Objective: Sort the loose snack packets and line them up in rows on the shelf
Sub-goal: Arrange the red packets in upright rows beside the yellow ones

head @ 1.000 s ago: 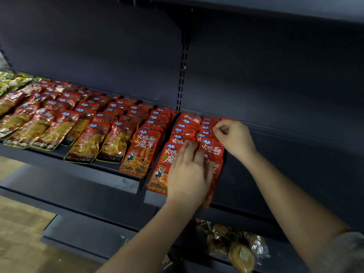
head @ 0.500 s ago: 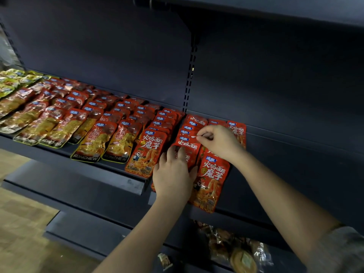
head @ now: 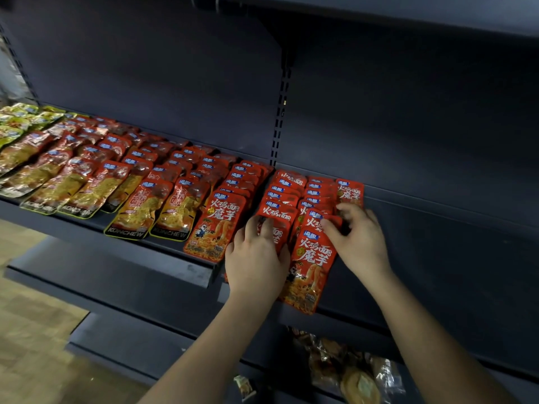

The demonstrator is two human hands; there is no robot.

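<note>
Red snack packets with white lettering lie in overlapping rows on the dark shelf [head: 437, 258]. My left hand [head: 256, 258] rests palm down on the front of one red row [head: 277, 211], its fingertips at a packet's top edge. My right hand [head: 360, 237] has thumb and curled fingers pinched on packets in the neighbouring red row [head: 316, 196]. That row's front packet [head: 312, 266] hangs over the shelf edge. A single red packet [head: 350, 192] lies at the far right, behind my right hand.
Further left run more red rows [head: 215, 223], then orange-and-yellow noodle packets [head: 140, 208] and green ones [head: 17, 118]. A slotted upright [head: 280, 132] divides the back panel. Clear bags of pastries [head: 350, 365] sit on the lower shelf. Another shelf overhangs above.
My right hand has slid from the back of the row toward the front and closed on packets there. My left hand has stayed on its row.
</note>
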